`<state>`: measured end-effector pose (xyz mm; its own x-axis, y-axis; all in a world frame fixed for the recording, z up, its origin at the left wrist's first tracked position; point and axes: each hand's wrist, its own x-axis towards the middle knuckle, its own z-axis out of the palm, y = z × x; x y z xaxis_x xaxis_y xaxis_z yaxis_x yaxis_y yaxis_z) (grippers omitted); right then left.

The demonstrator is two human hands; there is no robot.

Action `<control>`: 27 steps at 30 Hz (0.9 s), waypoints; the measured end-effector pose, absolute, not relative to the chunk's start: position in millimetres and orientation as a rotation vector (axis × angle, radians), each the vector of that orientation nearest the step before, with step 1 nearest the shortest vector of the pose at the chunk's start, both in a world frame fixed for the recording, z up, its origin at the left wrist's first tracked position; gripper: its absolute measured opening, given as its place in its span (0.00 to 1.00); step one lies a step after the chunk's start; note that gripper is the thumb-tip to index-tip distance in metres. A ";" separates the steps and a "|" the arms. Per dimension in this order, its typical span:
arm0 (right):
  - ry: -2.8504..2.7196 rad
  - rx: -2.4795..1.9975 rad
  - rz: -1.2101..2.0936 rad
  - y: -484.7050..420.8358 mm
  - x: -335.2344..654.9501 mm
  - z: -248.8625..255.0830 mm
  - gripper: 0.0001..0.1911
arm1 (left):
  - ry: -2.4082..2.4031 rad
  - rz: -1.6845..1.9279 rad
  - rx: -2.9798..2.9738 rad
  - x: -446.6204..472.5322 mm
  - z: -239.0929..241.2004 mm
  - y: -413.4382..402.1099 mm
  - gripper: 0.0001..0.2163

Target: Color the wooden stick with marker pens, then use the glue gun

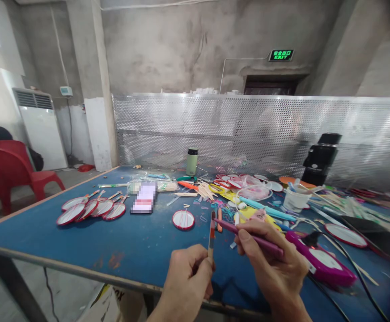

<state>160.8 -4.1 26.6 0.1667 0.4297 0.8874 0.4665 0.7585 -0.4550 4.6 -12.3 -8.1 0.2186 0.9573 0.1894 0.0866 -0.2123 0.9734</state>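
Observation:
In the head view, my left hand (188, 281) pinches a narrow wooden stick (211, 238) upright by its bare lower end. Orange-red and dark brown bands colour the stick's upper part. My right hand (271, 259) grips a purple pen (260, 240) like a writing tool. Its tip points left at the stick's upper part; whether they touch I cannot tell. Beyond the stick lies a small round white disc with a red rim (183, 220), with thin strands across it. An orange stick (219, 219) lies just behind the pen's tip.
Overlapping red-rimmed discs (92, 209) lie at left on the blue table (128, 250), near a phone (144, 197). A green bottle (192, 162) stands at the back. A white cup (295, 200), a magenta power strip (325, 260), cables and craft scraps crowd the right. A perforated metal screen (181, 120) closes the back.

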 end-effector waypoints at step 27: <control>-1.391 -0.789 -0.033 -4.3 159.5 27.0 0.03 | 1.038 1.128 1.535 3.7 -6.2 -13.5 0.12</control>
